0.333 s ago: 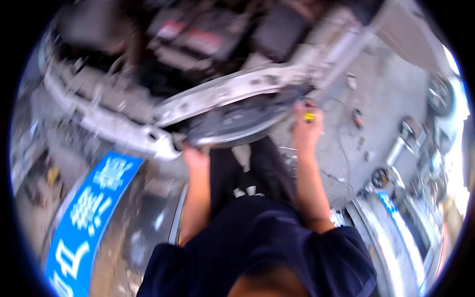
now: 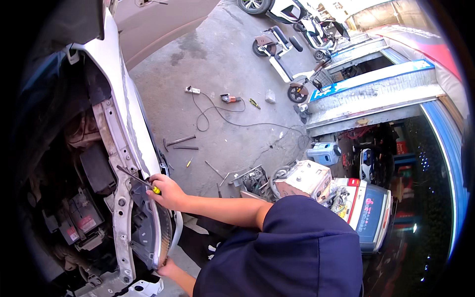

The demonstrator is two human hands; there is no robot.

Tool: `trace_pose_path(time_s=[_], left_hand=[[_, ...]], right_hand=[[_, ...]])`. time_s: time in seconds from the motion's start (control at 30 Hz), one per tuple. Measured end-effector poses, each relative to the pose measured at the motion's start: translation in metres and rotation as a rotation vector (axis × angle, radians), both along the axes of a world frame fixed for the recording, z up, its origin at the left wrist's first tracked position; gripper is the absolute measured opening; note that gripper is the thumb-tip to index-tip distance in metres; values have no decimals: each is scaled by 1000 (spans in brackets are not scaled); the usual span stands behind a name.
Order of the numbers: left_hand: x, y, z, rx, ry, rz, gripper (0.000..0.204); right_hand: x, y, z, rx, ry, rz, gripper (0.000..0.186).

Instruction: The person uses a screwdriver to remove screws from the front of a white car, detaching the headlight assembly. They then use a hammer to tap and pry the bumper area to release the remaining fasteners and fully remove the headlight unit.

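Observation:
A car headlight (image 2: 143,225) with a dark back and a clear lens edge sits at the car's open front, beside the bare metal crossbar (image 2: 121,218). My right hand (image 2: 170,193) is closed round a screwdriver (image 2: 156,190) with a yellow and black handle. Its long shaft points up and left over the crossbar, and the hand is at the headlight's far end. At the near end my left hand (image 2: 167,268) grips the headlight's edge, its fingertips partly hidden beneath it.
The engine bay with a battery (image 2: 84,215) lies left, next to the white fender (image 2: 131,109). On the concrete floor are a hammer (image 2: 179,142), a power strip (image 2: 193,90) with a cable and an orange power tool (image 2: 229,98). A dusty machine (image 2: 307,180) and a scooter (image 2: 282,64) stand to the right.
My view has swung to the right, so the car front now lies at the left and more floor shows. Both hands stay at the headlight's ends, the screwdriver still in the right.

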State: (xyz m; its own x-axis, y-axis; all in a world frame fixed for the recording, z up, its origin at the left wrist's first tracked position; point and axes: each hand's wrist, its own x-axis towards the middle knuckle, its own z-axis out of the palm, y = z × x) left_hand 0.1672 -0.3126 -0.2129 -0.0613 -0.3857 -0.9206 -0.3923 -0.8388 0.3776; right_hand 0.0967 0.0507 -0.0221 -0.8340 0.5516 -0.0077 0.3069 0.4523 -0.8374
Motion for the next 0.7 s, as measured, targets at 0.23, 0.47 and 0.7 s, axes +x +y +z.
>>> trace_pose_path(time_s=[0.23,0.47,0.7], left_hand=[[8,58,101,-733,39,-806,66],[15,76,155,-1510,319,-1557,59],[33,71,203,-1436,808,-1830,23]], right_hand=[[7,1,1,-60,13,5,27],[12,4,8,-102,55,-9,28],[73,22,36,-109,15,-170,35]])
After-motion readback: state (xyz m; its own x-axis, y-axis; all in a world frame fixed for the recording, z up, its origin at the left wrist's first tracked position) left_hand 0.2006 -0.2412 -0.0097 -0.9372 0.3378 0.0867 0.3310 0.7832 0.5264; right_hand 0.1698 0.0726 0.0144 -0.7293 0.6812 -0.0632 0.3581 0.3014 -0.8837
